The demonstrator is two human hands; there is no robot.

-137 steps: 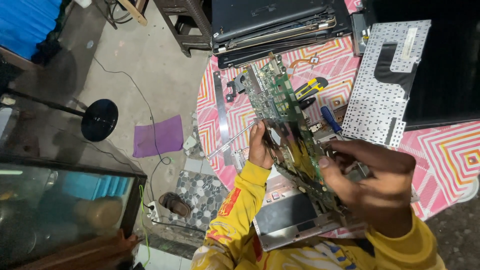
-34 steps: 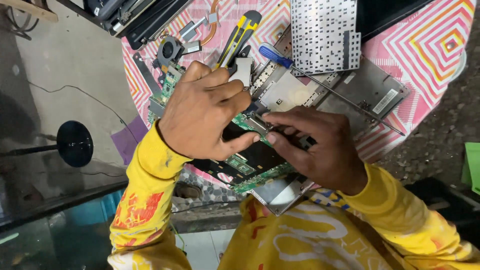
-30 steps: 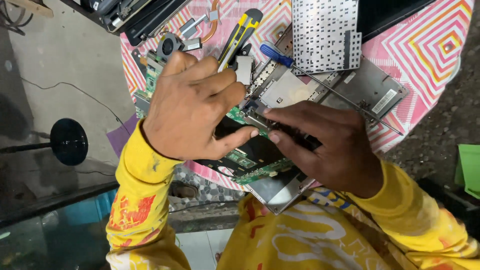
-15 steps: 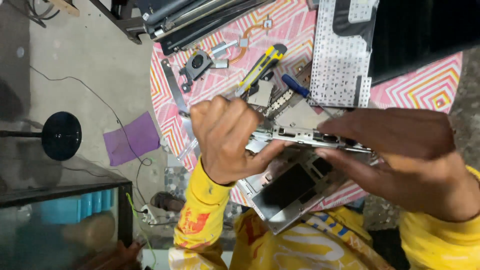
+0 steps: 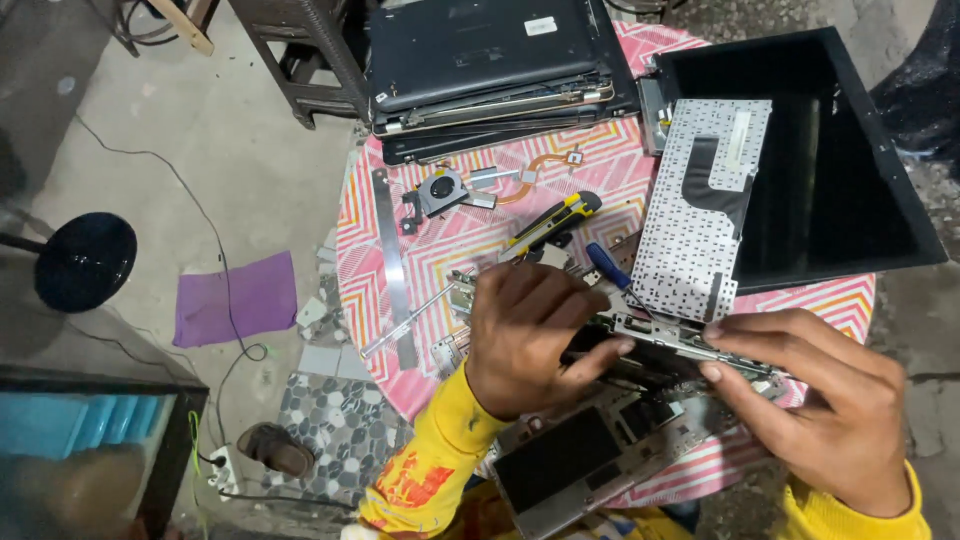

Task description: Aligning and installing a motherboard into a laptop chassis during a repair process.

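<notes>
Laptop base [image 5: 585, 465], silver, palmrest and dark touchpad up, lying at the near edge of the round pink zigzag tabletop [image 5: 470, 235], partly overhanging toward the yellow sleeves. Held just above it, a flat metal-framed board part [image 5: 690, 340], seen edge-on, long axis running left to right and dipping slightly toward the right. Left hand [image 5: 535, 335] curled over the part's left end, fingers [image 5: 590, 355] pressed onto its near side, closed on it. Right hand [image 5: 815, 400] pinching the right end, thumb and fingertips [image 5: 712, 372] shut on the frame. Both grips at opposite ends, so the part spans between them, directly far of the base and almost touching it. Farther off: black screen panel [image 5: 830, 150], upturned keyboard [image 5: 705, 205], stacked dark laptops [image 5: 490, 60], cooling fan [image 5: 440, 190], yellow utility knife [image 5: 555, 220], blue-handled screwdriver [image 5: 605, 265].
</notes>
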